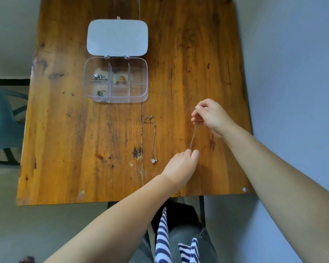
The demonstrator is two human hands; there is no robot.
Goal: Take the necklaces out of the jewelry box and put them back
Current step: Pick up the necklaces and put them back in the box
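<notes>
A thin gold necklace is stretched between my two hands above the right part of the wooden table. My right hand pinches its far end. My left hand pinches its near end. Another fine necklace with a small flower pendant lies straight on the table just left of my hands. The clear plastic jewelry box stands open further back, lid flipped away from me. Silver pieces sit in its two left compartments and gold pieces in the upper middle one; the others look empty.
The wooden table has its near edge just below my left wrist. A teal plastic chair stands off the left side. A pale wall runs along the right edge of the table.
</notes>
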